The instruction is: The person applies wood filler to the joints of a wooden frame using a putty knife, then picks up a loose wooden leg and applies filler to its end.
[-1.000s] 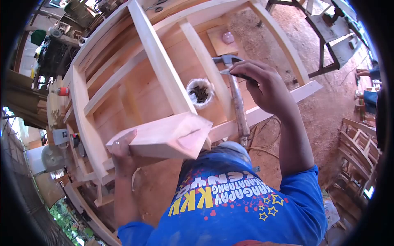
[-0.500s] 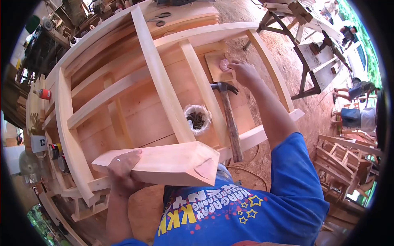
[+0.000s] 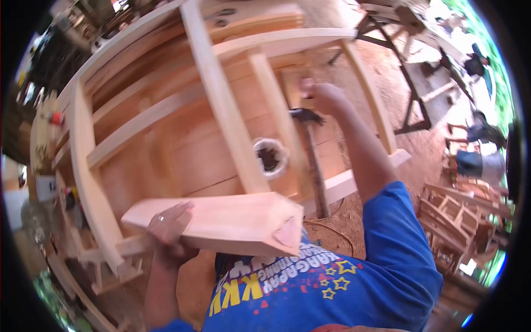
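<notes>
My left hand (image 3: 170, 224) grips a thick, pale wooden block (image 3: 232, 218) from its near side, with the thumb or fingers over its top. The block lies tilted in front of my shirt, and its near right end bears a pinkish patch (image 3: 287, 231). Farther off, my right hand (image 3: 327, 98) has its fingers curled beside a small pinkish lump (image 3: 306, 85) on a thin board (image 3: 291, 88). Blur hides what those fingers hold, if anything. A claw hammer (image 3: 315, 166) with a worn wooden handle lies just below my right hand.
A wooden frame with slats (image 3: 218, 99) spans the work surface. Inside it stands a white-rimmed container of nails (image 3: 269, 158). Scissors (image 3: 222, 16) lie at the back. At right are a dark-legged bench (image 3: 406, 72), stacked wooden pieces (image 3: 451, 221) and other people (image 3: 478, 146).
The view has shifted slightly and is more blurred. The block's near end has moved a little to the right. My right hand stays by the pinkish lump, its fingers more curled.
</notes>
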### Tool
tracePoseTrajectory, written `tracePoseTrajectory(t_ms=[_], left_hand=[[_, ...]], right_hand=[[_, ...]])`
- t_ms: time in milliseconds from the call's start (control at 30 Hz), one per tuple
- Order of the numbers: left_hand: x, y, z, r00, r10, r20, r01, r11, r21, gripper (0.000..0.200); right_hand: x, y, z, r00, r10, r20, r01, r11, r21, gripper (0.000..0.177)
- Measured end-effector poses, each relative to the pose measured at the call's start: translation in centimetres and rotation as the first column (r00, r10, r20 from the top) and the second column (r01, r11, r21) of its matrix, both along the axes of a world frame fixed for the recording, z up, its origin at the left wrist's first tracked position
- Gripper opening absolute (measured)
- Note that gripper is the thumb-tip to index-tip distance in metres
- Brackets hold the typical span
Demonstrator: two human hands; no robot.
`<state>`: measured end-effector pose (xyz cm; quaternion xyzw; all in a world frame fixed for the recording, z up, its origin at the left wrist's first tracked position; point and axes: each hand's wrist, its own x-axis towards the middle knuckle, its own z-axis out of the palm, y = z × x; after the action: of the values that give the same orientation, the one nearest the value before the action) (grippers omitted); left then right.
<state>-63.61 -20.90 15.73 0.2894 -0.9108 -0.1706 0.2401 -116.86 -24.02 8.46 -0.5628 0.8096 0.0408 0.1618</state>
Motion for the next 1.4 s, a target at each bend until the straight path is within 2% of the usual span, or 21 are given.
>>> tracePoseTrajectory(t_ms=[33, 67, 100, 133, 167, 200, 300, 333, 367, 400, 433, 467, 500, 533, 600, 633, 667, 700, 933, 1200, 1400], left_hand=[[-0.4, -0.2, -0.4, 0.999, -0.027, -0.021, 0.027, 1.0, -0.007, 0.03], [-0.8, -0.2, 0.1, 0.998, -0.044, -0.038, 0.044, 0.999, 0.018, 0.03], [-1.0, -0.1, 0.3, 0.998, -0.053, -0.042, 0.053, 0.999, 0.001, 0.031], [-1.3, 0.1, 0.6, 0.997, -0.052, -0.053, 0.052, 0.999, -0.004, 0.034], [-1.4, 0.1, 0.8, 0.998, -0.036, -0.05, 0.036, 0.999, -0.008, 0.036], [-1.5, -0.1, 0.6, 0.998, -0.032, -0.046, 0.032, 0.999, -0.01, 0.035], [-0.6, 0.4, 0.1, 0.999, -0.008, -0.032, 0.008, 1.0, -0.013, 0.032], [-1.0, 0.3, 0.5, 0.999, -0.019, -0.045, 0.018, 1.0, -0.017, 0.031], [-1.0, 0.2, 0.7, 0.998, -0.026, -0.049, 0.025, 1.0, -0.012, 0.03], [-0.7, 0.3, 0.6, 0.999, -0.018, -0.036, 0.017, 1.0, -0.026, 0.03], [-0.5, 0.2, 0.3, 1.0, -0.012, -0.024, 0.011, 0.999, -0.038, 0.03], [-0.2, 0.1, 0.0, 1.0, -0.007, -0.03, 0.006, 0.999, -0.035, 0.035], [0.1, 0.0, -0.2, 0.999, -0.013, -0.037, 0.012, 0.999, -0.035, 0.041], [0.1, 0.0, -0.3, 0.999, -0.002, -0.04, 0.001, 0.999, -0.035, 0.041], [-0.3, 0.1, -0.3, 0.998, 0.006, -0.062, -0.009, 0.999, -0.046, 0.04], [-0.6, 0.2, -0.2, 0.998, 0.013, -0.062, -0.015, 0.999, -0.047, 0.04], [-0.7, 0.3, 0.1, 0.998, 0.017, -0.056, -0.02, 0.999, -0.048, 0.039], [-0.7, 0.6, 0.4, 0.999, 0.015, -0.046, -0.017, 0.999, -0.048, 0.039], [-0.6, 0.6, -0.3, 0.998, -0.012, -0.069, 0.008, 0.998, -0.054, 0.047], [-0.6, 0.8, -0.5, 0.998, 0.031, -0.058, -0.034, 0.998, -0.049, 0.045], [-1.0, 1.0, -0.1, 0.997, 0.074, -0.027, -0.074, 0.997, -0.016, 0.044]], right_hand=[[-3.1, -0.2, -4.9, 0.997, 0.069, -0.044, -0.07, 0.997, -0.043, 0.032], [-1.7, -0.3, -1.4, 0.99, 0.136, -0.049, -0.136, 0.991, -0.003, 0.033], [0.2, -0.3, 2.6, 0.997, 0.066, -0.025, -0.064, 0.995, 0.071, 0.03], [-1.3, -1.6, 0.4, 0.994, 0.093, -0.061, -0.082, 0.981, 0.175, 0.029], [-2.1, -1.6, -0.6, 0.997, 0.075, 0.02, -0.076, 0.994, 0.075, 0.026], [-3.6, -1.9, -2.5, 0.989, 0.135, 0.067, -0.139, 0.989, 0.056, 0.026], [-5.7, -3.4, -4.2, 0.943, 0.329, -0.051, -0.319, 0.936, 0.148, 0.023], [-5.6, -2.5, -4.1, 0.997, 0.035, 0.067, -0.031, 0.998, -0.046, 0.024], [-5.5, -1.9, -1.4, 0.975, 0.071, 0.211, -0.072, 0.997, -0.002, 0.031], [-4.3, 0.2, 2.9, 0.948, 0.18, 0.262, -0.132, 0.973, -0.191, 0.034], [-4.0, 1.5, 4.1, 0.924, 0.119, 0.365, -0.018, 0.963, -0.269, 0.032], [-3.0, 3.3, 5.8, 0.776, 0.179, 0.604, 0.073, 0.927, -0.368, 0.033], [-0.5, 5.7, 9.6, 0.757, 0.117, 0.643, 0.129, 0.938, -0.322, 0.034], [2.2, 8.2, 11.7, 0.711, 0.2, 0.674, 0.114, 0.913, -0.392, 0.033], [6.5, 12.0, 14.8, 0.501, 0.481, 0.72, -0.079, 0.854, -0.515, 0.033], [8.3, 13.9, 16.7, 0.488, 0.542, 0.684, -0.159, 0.826, -0.541, 0.035], [9.4, 14.5, 17.0, 0.406, 0.633, 0.659, -0.242, 0.77, -0.59, 0.035], [10.6, 14.9, 17.9, 0.355, 0.648, 0.674, -0.283, 0.761, -0.583, 0.04], [13.5, 14.1, 15.2, 0.392, 0.678, 0.622, -0.316, 0.734, -0.601, 0.04], [14.7, 14.2, 14.7, 0.437, 0.697, 0.568, -0.328, 0.712, -0.621, 0.047], [14.2, 15.4, 13.1, 0.428, 0.698, 0.574, -0.284, 0.707, -0.648, 0.05]])
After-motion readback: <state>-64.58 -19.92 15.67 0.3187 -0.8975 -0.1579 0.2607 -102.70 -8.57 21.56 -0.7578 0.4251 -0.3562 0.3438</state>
